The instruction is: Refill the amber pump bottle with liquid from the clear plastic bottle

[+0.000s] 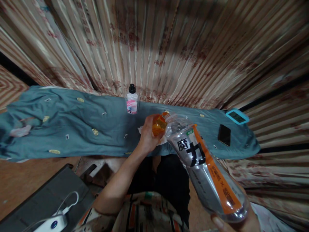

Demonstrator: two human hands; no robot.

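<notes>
Two-handed, holds the clear bottle [205,167] slanted above the near edge of the cloth-covered table [72,129], clasps its base from below in the right hand [233,223], closes the fingers of the left hand [147,137] tight round the orange cap [159,126], likely bracing body against neck for turning.

Both hands gripping
Our left hand [148,135] reaches forward, fingers curled; our right hand [233,223] cups low, close in.

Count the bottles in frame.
2. A small black-capped bottle stands on the blue-green cloth by the curtain. A large clear bottle is tilted in the right hand, the left hand gripping its orange cap. No others visible.
</notes>
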